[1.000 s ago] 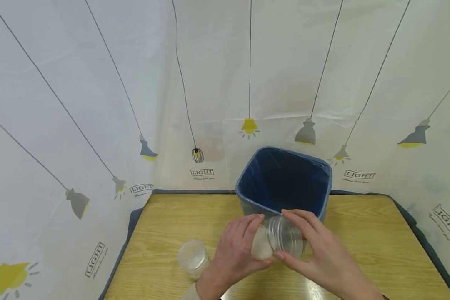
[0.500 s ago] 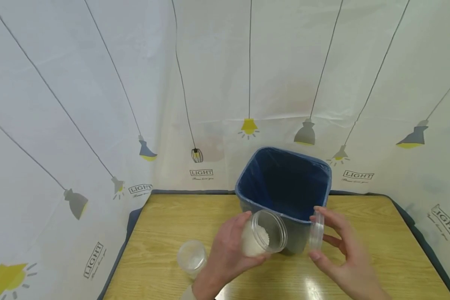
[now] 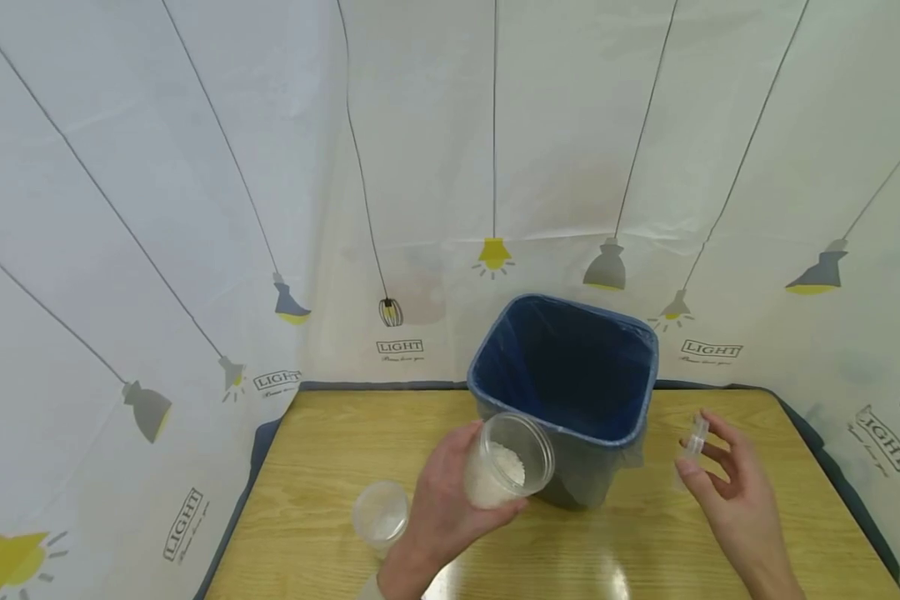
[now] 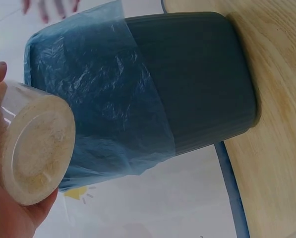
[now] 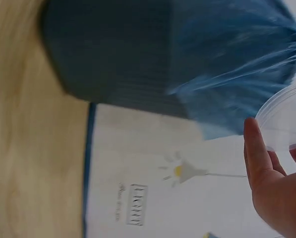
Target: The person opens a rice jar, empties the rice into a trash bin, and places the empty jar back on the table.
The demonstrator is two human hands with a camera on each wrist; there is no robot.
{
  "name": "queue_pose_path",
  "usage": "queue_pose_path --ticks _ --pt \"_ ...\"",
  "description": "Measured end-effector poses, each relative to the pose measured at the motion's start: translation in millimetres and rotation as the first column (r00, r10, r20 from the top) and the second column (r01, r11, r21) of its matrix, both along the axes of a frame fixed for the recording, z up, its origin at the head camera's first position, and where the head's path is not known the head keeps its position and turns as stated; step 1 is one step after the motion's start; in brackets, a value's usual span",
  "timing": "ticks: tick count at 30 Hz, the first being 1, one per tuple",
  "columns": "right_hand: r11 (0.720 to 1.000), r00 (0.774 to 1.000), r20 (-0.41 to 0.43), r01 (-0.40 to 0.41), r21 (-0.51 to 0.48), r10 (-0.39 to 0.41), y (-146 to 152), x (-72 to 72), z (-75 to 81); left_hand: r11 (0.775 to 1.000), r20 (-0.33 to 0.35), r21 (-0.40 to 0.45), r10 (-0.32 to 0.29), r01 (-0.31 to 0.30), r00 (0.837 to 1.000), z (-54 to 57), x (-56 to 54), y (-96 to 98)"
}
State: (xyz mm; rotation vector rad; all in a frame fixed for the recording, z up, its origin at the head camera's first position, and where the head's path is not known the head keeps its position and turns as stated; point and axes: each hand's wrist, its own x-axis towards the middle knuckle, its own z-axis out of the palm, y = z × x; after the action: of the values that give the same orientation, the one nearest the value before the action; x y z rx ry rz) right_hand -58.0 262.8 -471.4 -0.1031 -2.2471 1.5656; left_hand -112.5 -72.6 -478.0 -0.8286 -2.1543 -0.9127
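Observation:
My left hand [image 3: 441,493] grips a clear plastic jar [image 3: 523,457] partly filled with white grains that look like rice. The jar is tilted, its uncovered mouth facing up and toward the bin. In the left wrist view the base of the jar [image 4: 37,151] shows the grains through the plastic. Off to the right, my right hand [image 3: 742,500] pinches a clear round lid [image 3: 696,437] by its edge. The lid [image 5: 286,119] also shows in the right wrist view. Just beyond the jar stands a bin [image 3: 592,467] with a blue liner [image 3: 487,358] folded over its rim.
A second clear container [image 3: 381,512] stands on the wooden table [image 3: 345,425], left of my left wrist. A white sheet printed with hanging lamps [image 3: 420,167] rises behind the table and along its sides.
The lid has come off the jar and moved right with my right hand. My left hand has turned the jar so its mouth and grains show, and shifted slightly left.

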Motion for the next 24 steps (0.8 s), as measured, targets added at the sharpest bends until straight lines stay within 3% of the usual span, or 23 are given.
queue_pose_path --ticks 6,12,15,19,22,24 --pt "0.995 0.981 0.185 0.039 0.093 -0.056 15.5 -11.5 -21.2 1.000 0.015 0.014 0.006 -0.006 1.000 -1.1 -1.5 -0.8" --pt "0.975 0.948 0.316 -0.033 0.219 -0.039 31.3 -21.9 -39.3 0.999 -0.005 0.036 0.001 -0.001 1.000 -2.0 -3.4 -1.7" --pt "0.944 0.898 0.440 -0.135 0.302 -0.012 41.3 -29.3 -48.9 0.999 0.000 0.037 0.008 -0.008 1.000 -2.7 -3.7 -2.2" --pt "0.878 0.819 0.574 -0.277 0.391 0.003 54.5 -39.2 -64.1 0.999 0.011 0.036 0.020 -0.021 1.000 -3.5 -4.2 -2.2" --pt "0.840 0.807 0.591 -0.314 0.442 -0.009 61.7 -42.4 -76.7 0.999 0.021 0.038 0.020 -0.021 1.000 -3.9 -5.1 -1.9" --pt "0.817 0.814 0.580 -0.319 0.480 -0.023 64.9 -42.7 -84.7 0.999 0.037 0.036 0.020 -0.022 0.999 -3.7 -5.5 -1.7"
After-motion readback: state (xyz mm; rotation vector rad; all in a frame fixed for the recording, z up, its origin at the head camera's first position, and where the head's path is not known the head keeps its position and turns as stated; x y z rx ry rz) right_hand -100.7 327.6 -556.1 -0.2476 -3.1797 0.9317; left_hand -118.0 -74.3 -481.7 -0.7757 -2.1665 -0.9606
